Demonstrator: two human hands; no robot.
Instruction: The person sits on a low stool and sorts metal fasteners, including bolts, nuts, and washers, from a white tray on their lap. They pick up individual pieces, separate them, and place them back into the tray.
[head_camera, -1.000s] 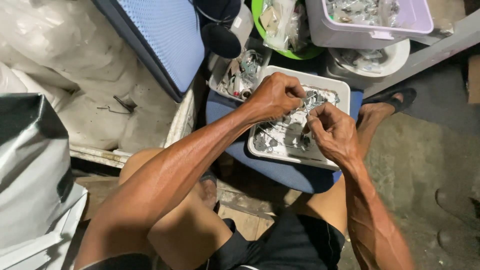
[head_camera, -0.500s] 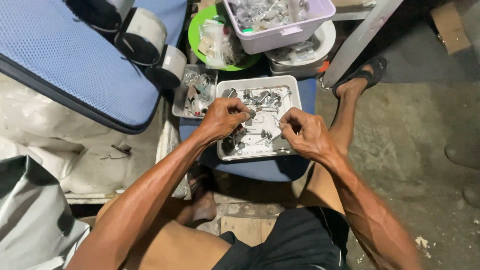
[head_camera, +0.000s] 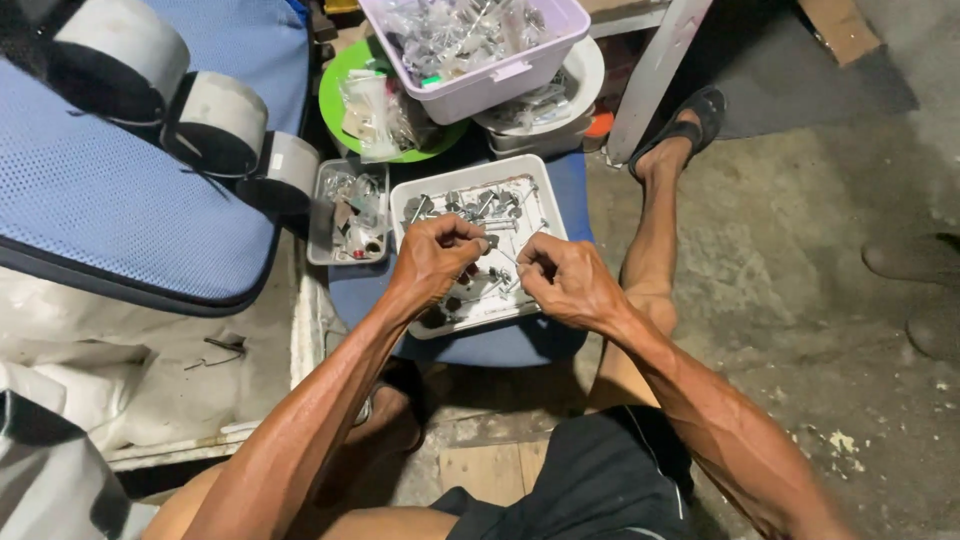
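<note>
- Both hands sit lower over the tray than half a second ago.
- Blue padded stool (head_camera: 500, 345) lies beneath the grip.
- White rectangular plastic tray (head_camera: 545, 195) rests under both hands.
- Left hand (head_camera: 432, 258) and right hand (head_camera: 565, 282) pinch small metal parts (head_camera: 497, 265), fingers narrow, over the tray's middle.

I see both hands over the white tray (head_camera: 545, 195) of small metal parts (head_camera: 487, 205), which rests on a blue stool (head_camera: 500, 345): the left hand (head_camera: 432, 258) pinches something small over the tray's middle, and the right hand (head_camera: 565, 282) is curled closed just beside it at the tray's near right edge. Left of the tray sits a small clear box (head_camera: 347, 212). Beyond the tray are a green plate (head_camera: 335, 95) and a lilac bin (head_camera: 500, 70).
</note>
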